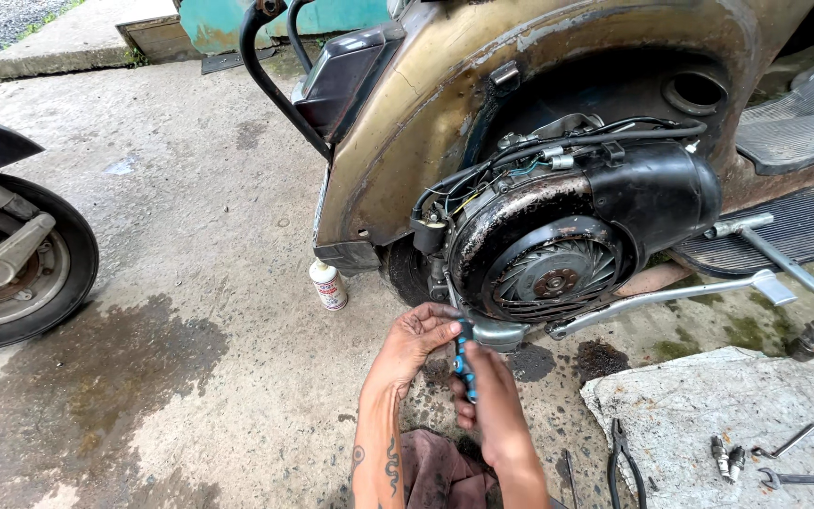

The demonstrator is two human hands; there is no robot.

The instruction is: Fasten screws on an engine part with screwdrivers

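Blue and black, the screwdriver handle (464, 363) stands nearly upright between both hands, just below the scooter's engine. The right hand (490, 401) has its fingers (464, 396) clenched around the lower part of the handle. The left hand (416, 337) is palm up with its fingers (447, 328) curled loosely against the top of the tool, touching it where it meets the grey metal engine casing (496, 332); the tip itself is hidden behind them.

Right above the hands sits the round black fan cover (550, 273) with its slotted fan, rusty along the upper edge, and a bundle of black cables (558, 146) running over it. A long silver kick lever (671, 297) juts out to the right of the hands, low and close to the work spot. The worn brown scooter body (445, 104) arches over the engine.

On the wet concrete floor (190, 283), a small white bottle (329, 285) stands to the left of the engine, near the rear tyre. A dull red rag (440, 471) lies under the forearms. Near right, black pliers (626, 462) lie on the ground beside a pale stone slab (708, 405), which carries two spark plugs (727, 459) and a couple of spanners (801, 479). Far left, the wheel of another scooter (21, 264) stands well apart.
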